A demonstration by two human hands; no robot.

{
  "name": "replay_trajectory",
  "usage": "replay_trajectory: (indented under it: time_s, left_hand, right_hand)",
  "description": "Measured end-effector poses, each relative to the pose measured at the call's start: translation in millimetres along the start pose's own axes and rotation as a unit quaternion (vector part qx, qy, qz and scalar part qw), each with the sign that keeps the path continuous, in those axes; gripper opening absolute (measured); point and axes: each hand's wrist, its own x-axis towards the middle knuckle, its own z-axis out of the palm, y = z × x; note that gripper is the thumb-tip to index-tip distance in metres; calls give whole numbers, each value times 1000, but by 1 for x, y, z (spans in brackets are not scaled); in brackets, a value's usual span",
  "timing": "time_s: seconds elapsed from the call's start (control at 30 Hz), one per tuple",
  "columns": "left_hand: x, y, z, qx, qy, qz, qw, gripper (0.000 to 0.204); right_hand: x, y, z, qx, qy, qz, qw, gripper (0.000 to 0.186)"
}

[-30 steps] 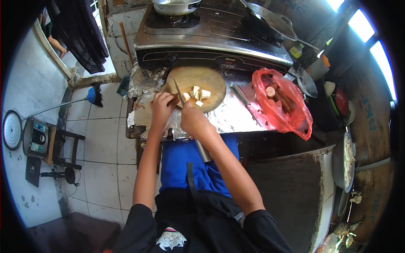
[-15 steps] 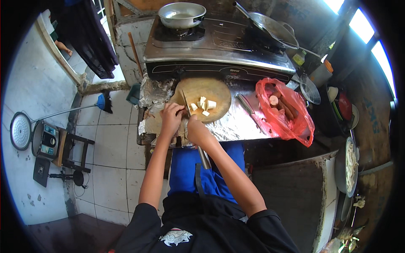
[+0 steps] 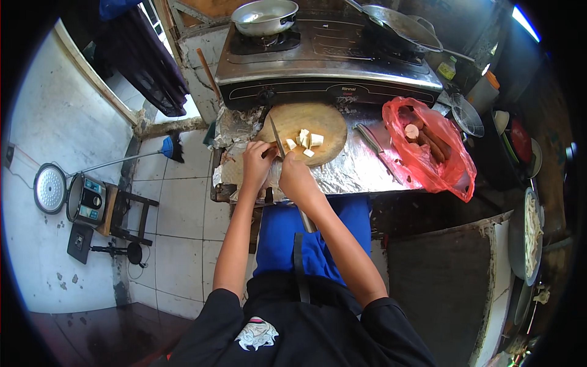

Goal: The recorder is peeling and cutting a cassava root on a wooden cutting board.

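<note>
A round wooden chopping board lies on the foil-covered counter, with several small pale cubes in its middle. My right hand is closed around a knife; its blade slants over the left part of the board, and a metal end sticks out below my wrist. Beside the blade, at the board's near left edge, my left hand has its fingers curled and pressed together. What those fingers hold, if anything, is hidden.
Behind the board stands a two-burner stove with a metal pan and a wok. At right, a second knife lies by a red plastic bag of sausages. A rice cooker sits at left.
The whole view has shifted, so the counter and stove appear further right and slightly higher. Both hands stay by the board's left side, the knife still in my right hand.
</note>
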Motion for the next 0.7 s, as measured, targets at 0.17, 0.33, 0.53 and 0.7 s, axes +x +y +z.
replay_trajectory:
  time_s: [0.17, 0.33, 0.53, 0.7]
  left_hand:
    - [1, 4, 2, -17, 0, -11, 1000, 14]
    - [1, 4, 0, -24, -1, -18, 1000, 14]
    - [1, 5, 0, 1, -3, -15, 1000, 11]
    - [1, 2, 1, 0, -1, -20, 1000, 10]
  right_hand:
    - [0, -2, 1, 13, 16, 22, 1000, 21]
    - [-2, -6, -3, -13, 1, 19, 1000, 23]
    - [0, -10, -4, -6, -45, 69, 997, 24]
    - [5, -15, 2, -49, -59, 93, 993, 26]
